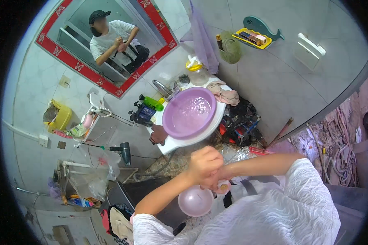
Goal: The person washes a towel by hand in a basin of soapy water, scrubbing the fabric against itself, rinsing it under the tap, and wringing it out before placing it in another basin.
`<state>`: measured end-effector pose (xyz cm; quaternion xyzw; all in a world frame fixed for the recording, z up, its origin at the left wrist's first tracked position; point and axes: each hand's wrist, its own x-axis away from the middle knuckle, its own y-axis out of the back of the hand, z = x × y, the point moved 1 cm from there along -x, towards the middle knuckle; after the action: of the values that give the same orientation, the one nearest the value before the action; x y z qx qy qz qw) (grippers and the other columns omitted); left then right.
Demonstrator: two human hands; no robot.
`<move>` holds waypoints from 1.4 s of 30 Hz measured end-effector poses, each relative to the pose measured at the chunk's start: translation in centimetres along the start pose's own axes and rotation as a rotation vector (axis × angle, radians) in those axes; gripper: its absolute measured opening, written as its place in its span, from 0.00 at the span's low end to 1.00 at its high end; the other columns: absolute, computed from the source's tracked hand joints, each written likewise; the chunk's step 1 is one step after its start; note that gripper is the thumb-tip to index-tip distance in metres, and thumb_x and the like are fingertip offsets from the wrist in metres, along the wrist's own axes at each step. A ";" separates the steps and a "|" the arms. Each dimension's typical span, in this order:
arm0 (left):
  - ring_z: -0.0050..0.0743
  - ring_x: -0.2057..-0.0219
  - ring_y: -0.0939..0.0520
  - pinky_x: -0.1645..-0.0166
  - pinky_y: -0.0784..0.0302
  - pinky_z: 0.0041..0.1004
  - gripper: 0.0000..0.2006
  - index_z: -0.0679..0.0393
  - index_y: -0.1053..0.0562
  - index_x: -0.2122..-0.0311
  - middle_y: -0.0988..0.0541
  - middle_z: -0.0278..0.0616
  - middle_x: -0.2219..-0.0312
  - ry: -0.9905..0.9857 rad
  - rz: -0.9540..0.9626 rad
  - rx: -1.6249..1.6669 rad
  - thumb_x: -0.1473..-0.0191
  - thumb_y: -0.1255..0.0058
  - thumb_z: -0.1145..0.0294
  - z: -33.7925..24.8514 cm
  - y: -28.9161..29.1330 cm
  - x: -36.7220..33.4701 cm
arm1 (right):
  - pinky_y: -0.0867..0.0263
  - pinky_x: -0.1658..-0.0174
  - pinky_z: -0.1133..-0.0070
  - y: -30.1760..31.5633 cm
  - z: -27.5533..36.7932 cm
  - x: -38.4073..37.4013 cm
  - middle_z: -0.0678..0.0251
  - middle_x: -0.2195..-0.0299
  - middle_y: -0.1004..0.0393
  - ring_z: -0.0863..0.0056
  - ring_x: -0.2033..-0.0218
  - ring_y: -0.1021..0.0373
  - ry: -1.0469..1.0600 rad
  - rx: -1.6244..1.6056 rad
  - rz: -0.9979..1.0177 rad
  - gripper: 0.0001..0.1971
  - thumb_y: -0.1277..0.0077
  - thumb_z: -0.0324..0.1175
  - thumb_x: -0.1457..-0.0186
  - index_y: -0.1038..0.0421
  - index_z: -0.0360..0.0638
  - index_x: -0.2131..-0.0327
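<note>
Both hands (pixel 208 169) clenched together over small pink bowl (pixel 195 200) — purple basin (pixel 189 113) beyond (water inside)

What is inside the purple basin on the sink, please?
The purple basin holds shallow, clear water with a few bubbles; nothing else shows in it. It covers the white sink, so the sink's bowl cannot be seen.

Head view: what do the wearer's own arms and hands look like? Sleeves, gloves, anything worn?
Both forearms are bare, coming in from the lower edge. The left hand and right hand wear no gloves; no rings or watch can be made out. Short white sleeves of a crinkled, textured top end above the elbows. No cables or markings.
</note>
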<state>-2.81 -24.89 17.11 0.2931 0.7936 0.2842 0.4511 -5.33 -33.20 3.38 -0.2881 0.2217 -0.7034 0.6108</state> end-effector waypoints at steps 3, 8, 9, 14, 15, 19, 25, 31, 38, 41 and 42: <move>0.39 0.76 0.27 0.75 0.30 0.30 0.07 0.56 0.33 0.84 0.29 0.37 0.79 -0.067 0.027 -0.020 0.77 0.51 0.72 0.4 -0.6 0.5 | 0.41 0.72 0.83 0.6 0.4 0.5 0.69 0.74 0.34 0.81 0.72 0.36 0.254 0.207 -0.461 0.13 0.46 0.30 0.62 0.35 0.46 0.69; 0.41 0.62 0.28 0.55 0.34 0.31 0.14 0.59 0.31 0.71 0.29 0.39 0.69 0.124 -0.249 0.144 0.70 0.45 0.72 1.6 -1.1 4.1 | 0.34 0.70 0.73 1.9 5.6 4.6 0.58 0.77 0.27 0.59 0.72 0.29 0.812 0.951 -1.616 0.24 0.39 0.41 0.67 0.35 0.46 0.63; 0.40 0.58 0.30 0.51 0.38 0.31 0.21 0.61 0.34 0.64 0.30 0.40 0.64 0.408 -0.457 0.516 0.69 0.43 0.74 1.0 -2.1 4.0 | 0.35 0.71 0.73 2.2 6.3 5.6 0.61 0.74 0.27 0.62 0.73 0.29 0.848 1.047 -1.717 0.24 0.39 0.41 0.68 0.34 0.49 0.64; 0.31 0.50 0.34 0.48 0.38 0.30 0.40 0.65 0.45 0.47 0.35 0.43 0.52 1.007 -0.074 1.487 0.69 0.40 0.78 1.5 -2.5 5.3 | 0.41 0.77 0.81 1.1 10.8 9.7 0.73 0.75 0.29 0.77 0.80 0.33 1.165 2.019 -1.640 0.11 0.48 0.34 0.66 0.31 0.51 0.72; 0.31 0.50 0.34 0.48 0.38 0.30 0.40 0.65 0.45 0.47 0.35 0.43 0.52 1.009 -0.089 1.486 0.69 0.40 0.78 2.4 -2.8 6.3 | 0.41 0.77 0.83 -0.2 11.9 9.7 0.73 0.75 0.29 0.79 0.81 0.34 1.177 2.130 -1.535 0.11 0.49 0.33 0.66 0.31 0.53 0.71; 0.29 0.56 0.28 0.50 0.35 0.30 0.39 0.66 0.41 0.48 0.27 0.40 0.61 0.846 0.447 1.196 0.70 0.37 0.71 5.0 -4.8 7.1 | 0.43 0.78 0.85 -1.5 13.0 9.0 0.73 0.74 0.30 0.81 0.82 0.36 1.284 2.451 -1.316 0.12 0.50 0.34 0.66 0.32 0.58 0.71; 0.32 0.61 0.29 0.48 0.40 0.27 0.24 0.66 0.39 0.51 0.29 0.40 0.67 1.111 0.249 1.719 0.54 0.53 0.69 5.0 -8.0 7.7 | 0.43 0.76 0.86 0.5 12.8 9.3 0.71 0.71 0.30 0.81 0.81 0.36 1.204 2.530 -1.337 0.13 0.53 0.34 0.62 0.33 0.59 0.68; 0.29 0.62 0.26 0.56 0.31 0.29 0.33 0.62 0.33 0.57 0.27 0.40 0.61 0.810 0.023 0.905 0.76 0.36 0.71 4.4 -8.5 4.8 | 0.44 0.76 0.85 2.7 11.8 9.8 0.70 0.71 0.30 0.79 0.80 0.37 0.872 2.690 -1.392 0.12 0.54 0.34 0.61 0.34 0.59 0.68; 0.29 0.60 0.27 0.55 0.32 0.29 0.31 0.65 0.33 0.57 0.26 0.39 0.63 0.971 -0.280 0.563 0.72 0.36 0.69 2.2 -10.6 5.7 | 0.44 0.79 0.79 2.2 8.2 9.0 0.70 0.82 0.38 0.76 0.83 0.39 0.347 2.471 -1.334 0.12 0.55 0.34 0.62 0.34 0.52 0.68; 0.27 0.59 0.27 0.54 0.33 0.28 0.30 0.65 0.33 0.57 0.27 0.41 0.62 1.004 -0.228 0.404 0.72 0.36 0.71 1.8 -9.0 4.3 | 0.44 0.79 0.79 2.4 7.4 9.3 0.68 0.83 0.36 0.75 0.84 0.37 0.164 2.452 -1.371 0.13 0.54 0.33 0.60 0.35 0.44 0.67; 0.28 0.59 0.28 0.53 0.34 0.28 0.30 0.65 0.35 0.56 0.28 0.42 0.60 0.970 -0.280 0.406 0.70 0.38 0.73 2.2 -9.6 4.4 | 0.44 0.79 0.79 2.5 7.5 9.4 0.68 0.83 0.36 0.75 0.84 0.37 0.180 2.438 -1.387 0.12 0.54 0.33 0.60 0.35 0.44 0.67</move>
<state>-4.76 -27.71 6.87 0.1010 0.9811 0.1651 0.0010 0.71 -42.52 8.49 0.4117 -0.6668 -0.6211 -0.0091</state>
